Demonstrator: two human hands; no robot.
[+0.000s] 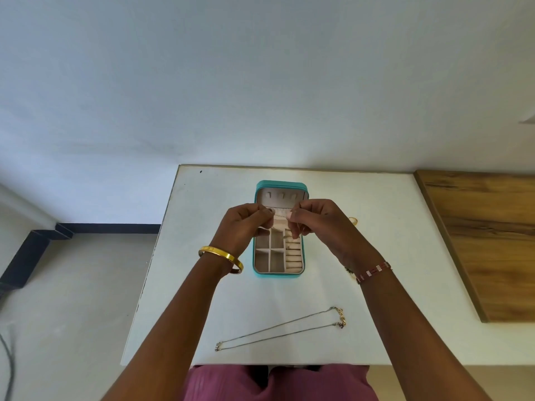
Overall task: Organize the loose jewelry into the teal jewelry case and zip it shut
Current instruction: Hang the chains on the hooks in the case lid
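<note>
The teal jewelry case lies open in the middle of the white table, its beige compartments and ring rolls showing. Above it my left hand and my right hand each pinch one end of a thin pale chain stretched between them. A long silver necklace with a gold clasp lies on the table near me. A small gold ring sits to the right of the case. Part of another piece peeks out beside my right wrist.
A wooden surface adjoins the table on the right. The floor drops away to the left of the table edge. I wear a gold bangle on my left wrist and a red beaded bracelet on my right.
</note>
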